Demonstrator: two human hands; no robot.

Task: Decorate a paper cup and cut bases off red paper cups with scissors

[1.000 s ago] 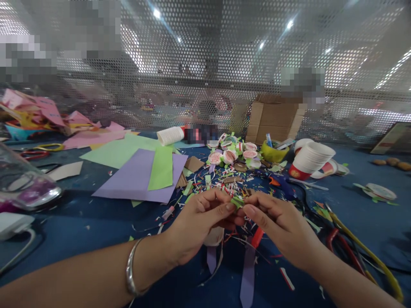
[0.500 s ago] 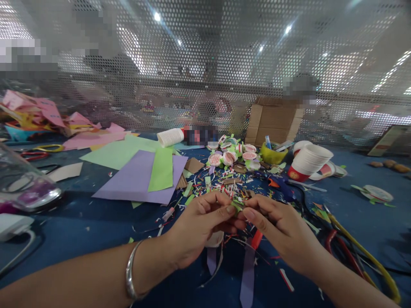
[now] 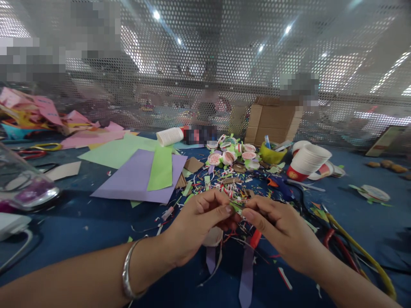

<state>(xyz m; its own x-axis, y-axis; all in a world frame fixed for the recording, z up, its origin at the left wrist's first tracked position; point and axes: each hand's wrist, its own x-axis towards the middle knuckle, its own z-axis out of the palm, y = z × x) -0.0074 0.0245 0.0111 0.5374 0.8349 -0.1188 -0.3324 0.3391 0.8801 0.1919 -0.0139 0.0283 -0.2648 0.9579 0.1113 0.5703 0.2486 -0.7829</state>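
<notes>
My left hand (image 3: 195,226) and my right hand (image 3: 278,229) meet above the blue table (image 3: 80,226), fingertips pinched together on a small green paper piece (image 3: 236,208). A silver bangle (image 3: 126,273) sits on my left wrist. Under my hands lie a white cup piece (image 3: 213,236), purple paper strips (image 3: 246,273) and a red-handled tool (image 3: 256,238), partly hidden. Just beyond them spreads a litter of paper scraps (image 3: 224,184).
Purple paper (image 3: 135,177) and green paper sheets (image 3: 160,169) lie at centre left. Decorated cup discs (image 3: 231,155), a yellow bowl (image 3: 271,153) and stacked paper cups (image 3: 308,160) sit behind. A cardboard box (image 3: 272,122) stands against the perforated screen. Cables (image 3: 356,248) run right; a clear container (image 3: 22,184) sits left.
Both hands stay pinched on the green piece with only slight finger shifts. The view has drifted a little.
</notes>
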